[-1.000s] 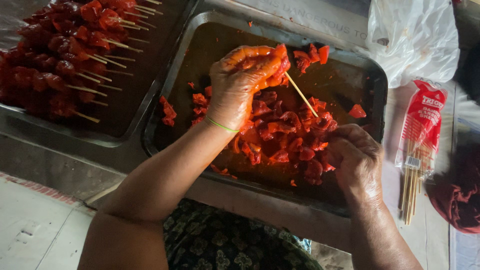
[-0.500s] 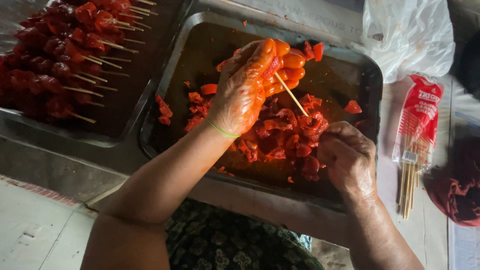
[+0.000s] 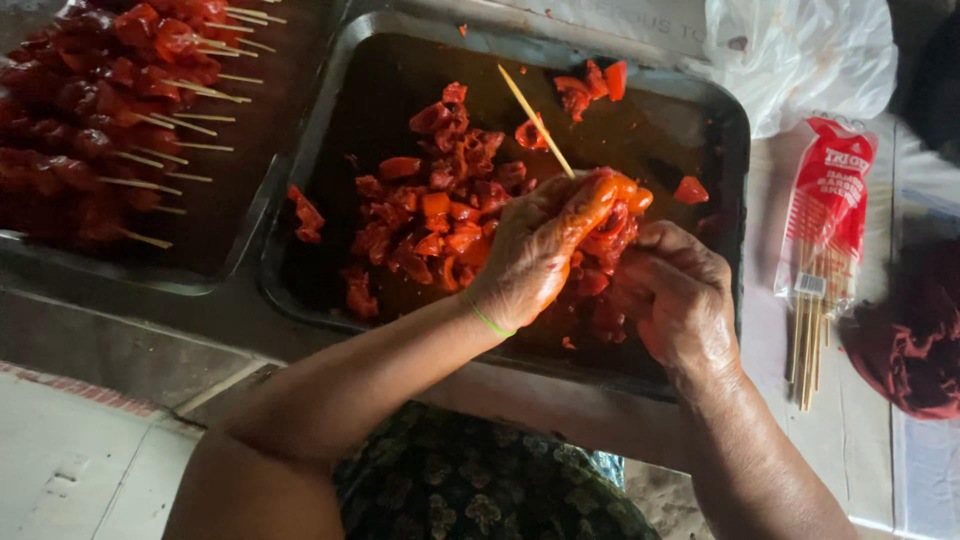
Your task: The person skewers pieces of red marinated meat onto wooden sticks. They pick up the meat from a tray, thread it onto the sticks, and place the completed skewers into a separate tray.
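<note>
I see left hand [image 3: 535,250] pinching skewer [image 3: 535,120], tip angled away, threading meat [image 3: 615,215]; right hand [image 3: 675,300] beside it, curled on meat, feeding pieces; tray [image 3: 320,130] beneath.

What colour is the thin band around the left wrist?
Light green: the thin band circles the wrist just below the left hand, clearest in the head view.

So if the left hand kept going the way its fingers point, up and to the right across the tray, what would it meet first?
The left hand points toward the tray's far right corner. First it would likely meet the loose red meat piece, then the tray's rim; depth is unclear.
</note>
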